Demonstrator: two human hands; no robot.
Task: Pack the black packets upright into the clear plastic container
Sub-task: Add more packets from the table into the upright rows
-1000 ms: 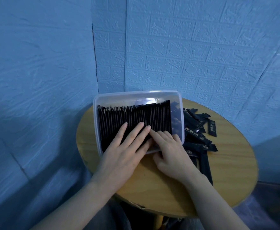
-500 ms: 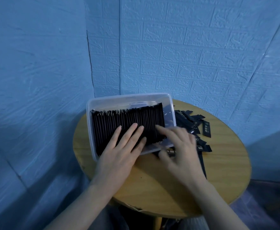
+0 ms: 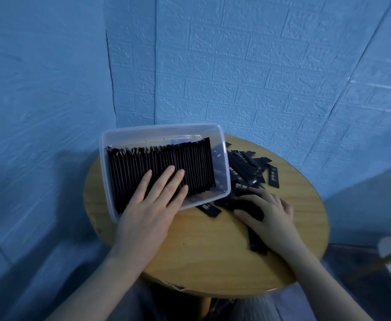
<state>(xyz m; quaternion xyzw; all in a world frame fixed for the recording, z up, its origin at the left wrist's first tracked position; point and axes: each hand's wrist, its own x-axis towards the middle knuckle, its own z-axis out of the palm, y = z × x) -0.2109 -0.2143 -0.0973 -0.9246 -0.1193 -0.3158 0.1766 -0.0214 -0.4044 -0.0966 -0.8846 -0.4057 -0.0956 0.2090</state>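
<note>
The left hand [image 3: 151,205] lies flat, fingers straight, on the upright packets [image 3: 166,165] in the container [image 3: 223,158]. The right hand [image 3: 268,214] curls around loose packets [image 3: 247,167] on the round table [image 3: 213,258], right of it.

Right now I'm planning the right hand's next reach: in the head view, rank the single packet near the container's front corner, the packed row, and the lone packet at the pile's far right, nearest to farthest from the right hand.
1. Single packet, just left of the right hand.
2. Lone packet, beyond it, far right of the pile.
3. Packed row, in the clear container, farthest left.
</note>
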